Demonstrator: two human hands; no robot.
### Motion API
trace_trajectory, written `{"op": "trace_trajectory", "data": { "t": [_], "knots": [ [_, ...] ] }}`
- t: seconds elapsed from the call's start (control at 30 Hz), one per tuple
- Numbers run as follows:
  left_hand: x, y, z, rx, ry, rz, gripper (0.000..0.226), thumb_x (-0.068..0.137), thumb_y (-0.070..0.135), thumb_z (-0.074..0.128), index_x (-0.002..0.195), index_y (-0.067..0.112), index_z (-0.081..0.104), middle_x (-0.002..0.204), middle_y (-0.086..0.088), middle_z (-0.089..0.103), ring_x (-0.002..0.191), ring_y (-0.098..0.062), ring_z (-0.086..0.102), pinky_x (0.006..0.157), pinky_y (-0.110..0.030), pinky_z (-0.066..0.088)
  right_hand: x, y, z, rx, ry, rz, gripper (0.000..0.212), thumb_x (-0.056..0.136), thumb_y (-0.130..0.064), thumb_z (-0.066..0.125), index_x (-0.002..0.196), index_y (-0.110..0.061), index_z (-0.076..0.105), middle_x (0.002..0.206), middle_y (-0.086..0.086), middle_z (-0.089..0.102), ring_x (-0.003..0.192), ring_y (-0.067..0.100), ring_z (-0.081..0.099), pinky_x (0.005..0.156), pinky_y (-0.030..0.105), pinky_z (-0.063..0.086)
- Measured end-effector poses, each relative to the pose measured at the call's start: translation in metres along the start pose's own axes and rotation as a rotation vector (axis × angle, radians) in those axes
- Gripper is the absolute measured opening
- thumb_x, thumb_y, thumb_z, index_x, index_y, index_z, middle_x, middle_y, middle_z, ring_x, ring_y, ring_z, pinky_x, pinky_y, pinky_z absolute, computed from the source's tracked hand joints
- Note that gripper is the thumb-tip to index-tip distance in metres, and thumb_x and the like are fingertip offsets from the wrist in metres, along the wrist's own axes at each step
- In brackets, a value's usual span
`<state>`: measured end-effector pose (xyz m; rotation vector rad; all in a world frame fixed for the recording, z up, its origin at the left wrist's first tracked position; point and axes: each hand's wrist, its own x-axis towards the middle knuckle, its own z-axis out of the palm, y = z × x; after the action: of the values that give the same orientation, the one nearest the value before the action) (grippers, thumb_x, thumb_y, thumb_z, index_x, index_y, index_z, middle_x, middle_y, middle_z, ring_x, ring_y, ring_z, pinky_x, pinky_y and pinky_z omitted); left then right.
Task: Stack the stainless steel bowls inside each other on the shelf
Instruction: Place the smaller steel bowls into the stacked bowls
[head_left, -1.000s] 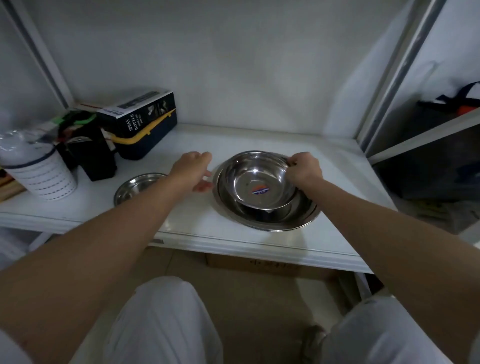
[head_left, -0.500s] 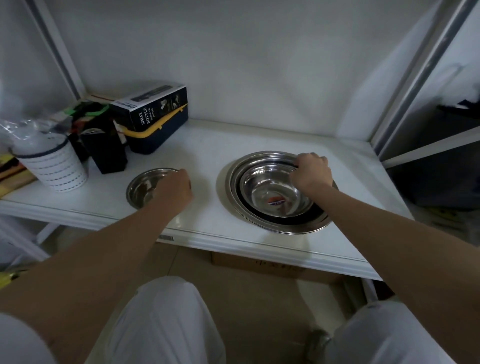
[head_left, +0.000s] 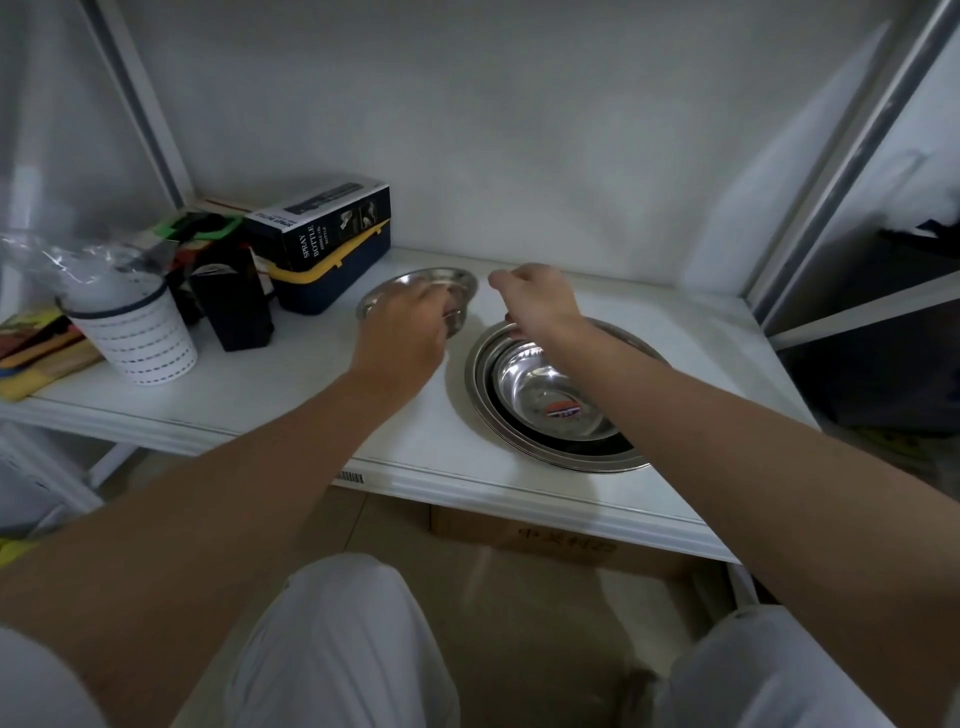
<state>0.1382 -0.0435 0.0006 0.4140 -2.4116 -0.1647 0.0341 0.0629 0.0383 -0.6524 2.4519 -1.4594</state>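
A small stainless steel bowl (head_left: 431, 283) hangs tilted above the white shelf (head_left: 322, 410), with my left hand (head_left: 402, 338) gripping its near rim. To its right a large steel bowl (head_left: 631, 457) rests on the shelf with a medium bowl (head_left: 540, 387) nested inside it; a red and blue sticker marks the medium bowl's bottom. My right hand (head_left: 537, 296) hovers over the far rim of the nested bowls, fingers loosely curled, holding nothing.
At the back left stand a spray bottle box (head_left: 332, 228) on a blue and yellow case (head_left: 332, 283), a black container (head_left: 234, 306) and a white perforated cup (head_left: 137, 335). A metal upright (head_left: 852, 150) borders the shelf on the right. My knees show below the shelf edge.
My left hand took hold of the small bowl and lifted it up and to the right, toward the nested bowls. My right hand let go of the medium bowl's rim and rose above it.
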Motion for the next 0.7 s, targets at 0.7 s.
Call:
{"op": "trace_trajectory", "data": {
  "t": [0.7],
  "knots": [
    [0.042,0.08,-0.007,-0.656,-0.178,-0.581,0.039,0.091,0.02,0.056,0.129,0.013,0.057,0.123,-0.011,0.066,0.103,-0.025,0.065,0.091,-0.039,0.054,-0.008,0.009,-0.104,-0.11,0.244,0.02,0.043,0.079,0.004,0.044,0.115,-0.005,0.065,0.084,0.016,0.065,0.046,0.021,0.055,0.043,0.027,0.043]
  ]
}}
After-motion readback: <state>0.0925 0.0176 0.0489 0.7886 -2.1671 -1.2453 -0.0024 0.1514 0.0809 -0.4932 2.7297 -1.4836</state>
